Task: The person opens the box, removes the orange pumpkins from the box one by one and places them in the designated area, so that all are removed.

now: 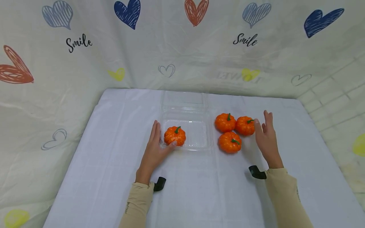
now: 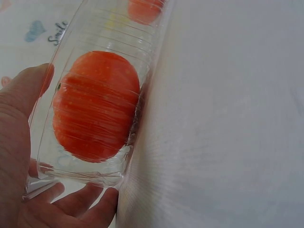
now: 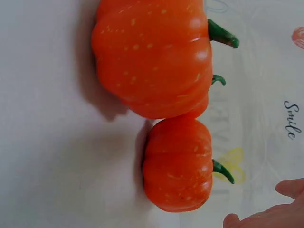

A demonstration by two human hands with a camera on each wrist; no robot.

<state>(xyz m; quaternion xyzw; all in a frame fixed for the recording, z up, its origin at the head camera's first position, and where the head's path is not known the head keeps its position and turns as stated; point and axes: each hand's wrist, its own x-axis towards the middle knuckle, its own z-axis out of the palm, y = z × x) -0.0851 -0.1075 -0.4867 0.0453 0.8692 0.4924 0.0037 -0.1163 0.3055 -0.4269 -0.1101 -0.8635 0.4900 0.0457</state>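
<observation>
A clear plastic clamshell container (image 1: 198, 134) lies unfolded on the table, its lid (image 1: 184, 99) laid back toward the far edge. One small orange pumpkin (image 1: 172, 137) with a green stem sits in the container's left part. My left hand (image 1: 153, 152) holds the near left corner, thumb at the front rim and fingers along the left side; the left wrist view shows the pumpkin (image 2: 97, 107) through the wall. Right of the container, three more pumpkins stand close together: one far left (image 1: 224, 123), one near (image 1: 229, 143), one right (image 1: 244, 126). Beside the right one hovers my right hand (image 1: 268, 142), fingers extended, holding nothing.
A white cloth covers the table (image 1: 194, 190). Behind it hangs a pale curtain (image 1: 182, 47) printed with hearts and "Smile". Dark wrist-worn devices stick out from the left sleeve (image 1: 139, 199) and the right sleeve (image 1: 285, 193).
</observation>
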